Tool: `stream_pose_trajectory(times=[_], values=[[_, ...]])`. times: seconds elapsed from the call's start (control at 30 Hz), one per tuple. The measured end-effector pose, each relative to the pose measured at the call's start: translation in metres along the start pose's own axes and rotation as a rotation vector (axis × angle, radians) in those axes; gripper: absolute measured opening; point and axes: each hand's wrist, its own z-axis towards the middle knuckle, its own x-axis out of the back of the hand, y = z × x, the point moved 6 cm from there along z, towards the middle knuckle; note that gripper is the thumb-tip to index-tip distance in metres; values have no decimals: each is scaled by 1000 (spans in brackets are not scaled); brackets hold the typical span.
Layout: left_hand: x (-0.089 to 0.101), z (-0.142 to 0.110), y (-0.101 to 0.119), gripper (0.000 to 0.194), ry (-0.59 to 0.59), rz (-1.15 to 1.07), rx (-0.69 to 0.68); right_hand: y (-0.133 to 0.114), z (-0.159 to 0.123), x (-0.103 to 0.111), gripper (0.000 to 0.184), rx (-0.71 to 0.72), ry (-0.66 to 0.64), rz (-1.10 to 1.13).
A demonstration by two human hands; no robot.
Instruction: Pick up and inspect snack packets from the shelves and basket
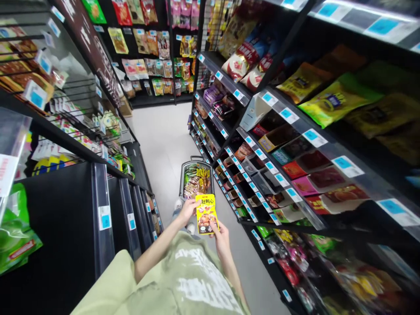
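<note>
A yellow snack packet (206, 213) with dark lettering and a food picture is held up in front of my body. My left hand (189, 210) grips its upper left edge, thumb on the front. At the lower right corner, my right hand (220, 234) pinches the same packet, also with the thumb in front. Fingers behind the packet are hidden. Just beyond it stands a dark shopping basket (180, 183) on the floor, filled with several snack packets (197, 177). The packet overlaps the basket's near edge in view.
Tall shelves (288, 114) of bagged and boxed snacks with price tags line the right. Dark shelving (62, 210) and wire racks (75, 118) run along the left. Hanging snack bags (149, 43) cover the far wall. Pale aisle floor (157, 131) lies between.
</note>
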Motion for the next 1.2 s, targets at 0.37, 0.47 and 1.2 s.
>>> stream_pose_trajectory(times=[0.37, 0.47, 1.2], values=[[-5, 46, 3, 49, -315, 28, 92, -57, 50, -24, 18, 515, 283, -855], [-7, 62, 20, 53, -354, -175, 152, -61, 70, -59, 26, 625, 83, -996], [106, 139, 87, 45, -23, -513, 172, -89, 164, -186, 30, 633, -321, -988]])
